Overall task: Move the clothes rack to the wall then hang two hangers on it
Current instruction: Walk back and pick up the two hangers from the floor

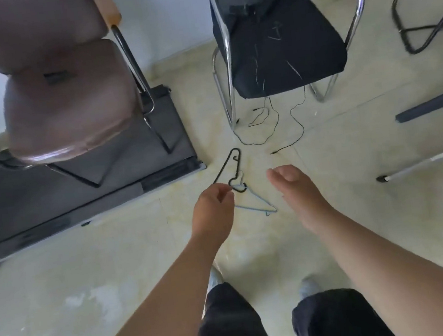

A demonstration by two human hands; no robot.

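Your left hand (pixel 214 210) is pinching the black hanger (pixel 227 171), right by the blue hanger (pixel 258 202) lying on the floor (pixel 115 264). Your right hand (pixel 292 184) hovers open, fingers loosely together, just right of the blue hanger.

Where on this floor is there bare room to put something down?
The widest bare tile lies lower left, between the dark board and the person's legs. More shows right of the right hand, before the white pole. It is crowded ahead: two hangers, loose cables and chair legs.
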